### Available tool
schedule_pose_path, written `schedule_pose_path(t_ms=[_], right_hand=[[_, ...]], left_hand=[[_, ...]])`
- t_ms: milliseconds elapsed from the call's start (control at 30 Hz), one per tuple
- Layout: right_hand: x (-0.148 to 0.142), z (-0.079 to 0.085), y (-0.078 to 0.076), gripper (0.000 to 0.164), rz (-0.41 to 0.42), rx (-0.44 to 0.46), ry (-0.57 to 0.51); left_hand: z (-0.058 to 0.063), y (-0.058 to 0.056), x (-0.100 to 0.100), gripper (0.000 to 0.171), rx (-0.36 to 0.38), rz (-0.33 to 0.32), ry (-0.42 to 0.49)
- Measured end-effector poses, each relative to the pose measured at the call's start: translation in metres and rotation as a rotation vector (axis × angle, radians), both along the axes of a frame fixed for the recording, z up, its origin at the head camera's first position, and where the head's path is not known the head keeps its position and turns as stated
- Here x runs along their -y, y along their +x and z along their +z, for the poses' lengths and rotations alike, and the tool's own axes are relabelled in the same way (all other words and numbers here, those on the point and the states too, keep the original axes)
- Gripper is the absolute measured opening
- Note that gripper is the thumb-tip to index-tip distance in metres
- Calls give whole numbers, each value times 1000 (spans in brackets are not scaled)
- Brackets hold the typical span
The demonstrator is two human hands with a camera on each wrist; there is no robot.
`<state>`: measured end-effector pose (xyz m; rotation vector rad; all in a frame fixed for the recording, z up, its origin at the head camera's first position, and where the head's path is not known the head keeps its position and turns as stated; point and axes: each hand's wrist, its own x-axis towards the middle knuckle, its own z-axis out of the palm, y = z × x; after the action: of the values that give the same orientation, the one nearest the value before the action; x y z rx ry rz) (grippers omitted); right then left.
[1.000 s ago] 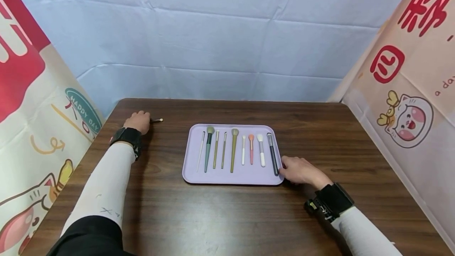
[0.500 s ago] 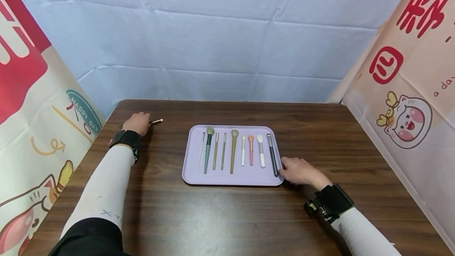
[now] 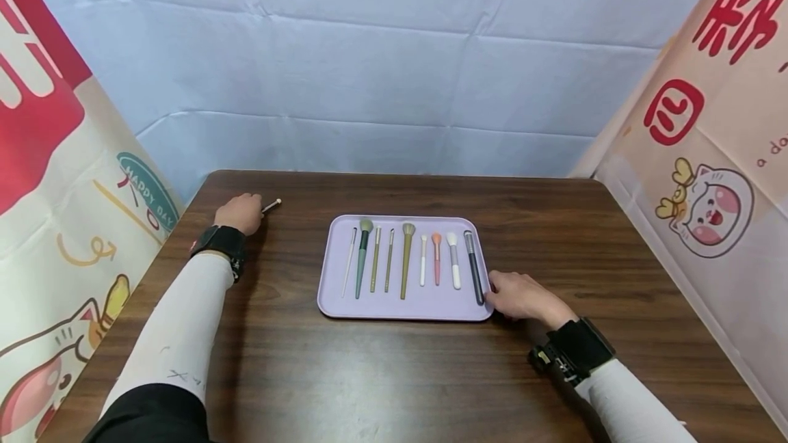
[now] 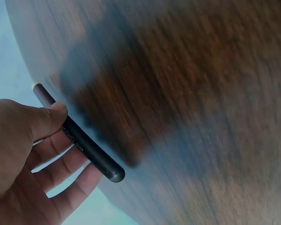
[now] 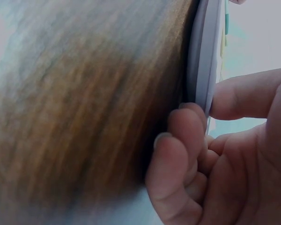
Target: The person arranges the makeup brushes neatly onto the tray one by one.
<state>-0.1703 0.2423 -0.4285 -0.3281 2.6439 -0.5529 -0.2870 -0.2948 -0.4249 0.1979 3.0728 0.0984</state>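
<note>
My left hand (image 3: 239, 214), at the table's far left, pinches a small makeup brush (image 4: 91, 147) between thumb and fingers. In the left wrist view it shows a black rounded handle, a dark brown neck and a pale tip. Its pale end sticks out to the right of the hand in the head view. A lilac tray (image 3: 332, 303) lies mid-table with several makeup brushes in a row. My right hand (image 3: 523, 298) grips the tray's right rim near its front corner. In the right wrist view the thumb is on the rim's inner side and curled fingertips (image 5: 171, 159) are outside it.
A black-handled brush (image 3: 475, 272) lies in the tray closest to my right hand. A green brush (image 3: 361, 262) and an olive one (image 3: 406, 262) lie farther left. The brown wooden table (image 3: 369, 374) meets a pale blue cloth at the back and printed cloths at both sides.
The brush in my left hand has turned, its pale end now pointing more upward and away. The left hand has barely shifted. My right hand and the tray hold their place.
</note>
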Motion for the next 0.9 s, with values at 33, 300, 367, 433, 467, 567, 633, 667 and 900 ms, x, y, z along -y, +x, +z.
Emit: schedule_pose_path(t_ms=[33, 300, 367, 433, 467, 567, 633, 667, 900], right_hand=[[0, 0, 0, 9, -1, -2, -1], [-1, 2, -1, 9, -6, 0, -3], [-1, 1, -1, 9, -5, -2, 0], [0, 1, 0, 9, -7, -1, 1], [0, 0, 0, 9, -7, -4, 2], [0, 0, 0, 9, 1, -18, 3], [0, -1, 1, 8, 4, -26, 6], [1, -1, 1, 8, 5, -30, 7], [1, 0, 2, 8, 3, -29, 9]], left_hand=[[0, 0, -1, 31, 1, 3, 3], [1, 1, -7, 28, 16, 46, 28], [-1, 1, -9, 26, 15, 52, 35], [-1, 2, -11, 26, 16, 52, 41], [-1, 2, -13, 26, 17, 51, 45], [4, 6, -21, 26, 30, 46, 63], [10, 10, -28, 26, 46, 44, 75], [12, 11, -32, 26, 52, 41, 82], [25, 19, -56, 24, 109, 13, 120]])
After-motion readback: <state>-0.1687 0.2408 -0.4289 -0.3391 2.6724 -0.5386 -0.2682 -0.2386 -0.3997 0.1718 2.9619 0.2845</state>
